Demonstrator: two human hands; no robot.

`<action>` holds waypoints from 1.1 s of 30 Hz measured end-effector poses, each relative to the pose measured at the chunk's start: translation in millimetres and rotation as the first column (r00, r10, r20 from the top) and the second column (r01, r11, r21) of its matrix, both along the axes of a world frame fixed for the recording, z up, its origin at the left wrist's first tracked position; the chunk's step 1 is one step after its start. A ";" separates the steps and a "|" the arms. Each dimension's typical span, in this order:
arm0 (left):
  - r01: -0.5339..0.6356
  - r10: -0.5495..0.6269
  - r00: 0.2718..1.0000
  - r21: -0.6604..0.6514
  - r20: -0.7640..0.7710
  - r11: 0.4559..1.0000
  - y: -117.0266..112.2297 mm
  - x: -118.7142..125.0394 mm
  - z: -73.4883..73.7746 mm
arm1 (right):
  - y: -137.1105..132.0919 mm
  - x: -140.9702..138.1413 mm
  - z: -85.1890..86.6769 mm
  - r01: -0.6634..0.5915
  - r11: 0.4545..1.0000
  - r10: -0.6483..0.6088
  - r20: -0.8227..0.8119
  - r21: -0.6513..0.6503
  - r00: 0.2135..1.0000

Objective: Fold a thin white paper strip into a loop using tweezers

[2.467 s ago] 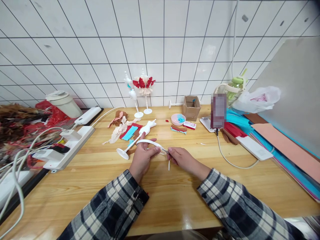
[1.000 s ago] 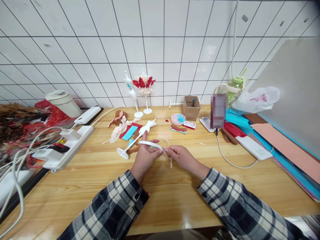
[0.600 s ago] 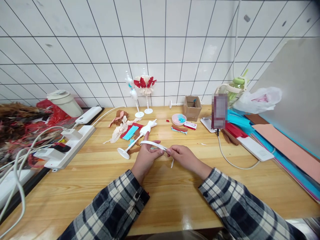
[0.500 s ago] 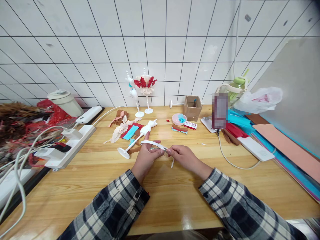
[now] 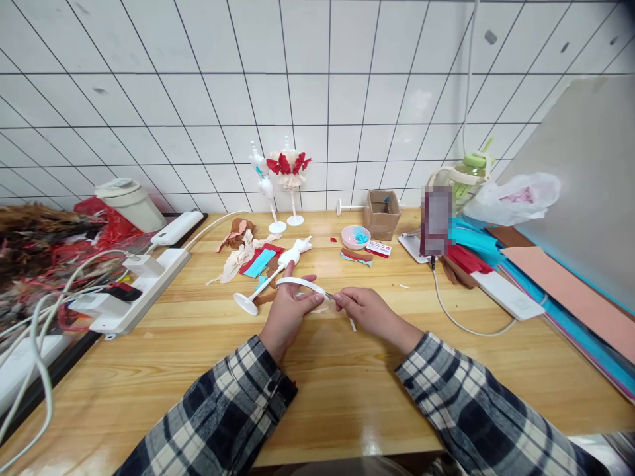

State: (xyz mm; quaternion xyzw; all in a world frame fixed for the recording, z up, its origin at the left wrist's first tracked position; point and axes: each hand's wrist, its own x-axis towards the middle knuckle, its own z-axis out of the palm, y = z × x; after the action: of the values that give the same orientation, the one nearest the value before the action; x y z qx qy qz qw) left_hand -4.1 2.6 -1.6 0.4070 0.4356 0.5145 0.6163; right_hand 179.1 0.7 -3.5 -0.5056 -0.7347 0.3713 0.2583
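My left hand [image 5: 286, 311] holds a looped white strip [image 5: 299, 283] over the wooden table [image 5: 317, 370], thumb and fingers pinched on it. My right hand [image 5: 366, 311] pinches the strip's other end, whose short tail [image 5: 352, 324] hangs down. Both hands nearly touch at the table's middle. A white mannequin figure on a stand [image 5: 278, 268] lies on its side just behind my left hand.
Paper scraps [image 5: 248, 254] lie behind the figure. Two dressed figures [image 5: 284, 178] stand by the tiled wall. A pink dish [image 5: 354, 236], cardboard box [image 5: 380, 213] and phone [image 5: 435, 218] stand at the back right. Power strips and cables [image 5: 133, 284] fill the left; coloured sheets [image 5: 570, 291] the right.
The strip's loop has flattened and shrunk, and my hands have drawn together. The hanging tail has swung slightly to the right.
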 end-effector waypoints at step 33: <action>-0.009 0.009 1.000 0.012 -0.024 1.000 -0.3 0.0 -1.4 | 0.5 3.8 0.3 0.105 0.990 -0.106 0.008 0.096 0.994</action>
State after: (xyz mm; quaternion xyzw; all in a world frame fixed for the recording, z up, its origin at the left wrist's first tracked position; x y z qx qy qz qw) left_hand -4.1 2.3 -3.0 0.4149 0.4417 0.5149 0.6063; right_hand 182.9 1.2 -3.2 -0.5332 -0.7255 0.3183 0.2966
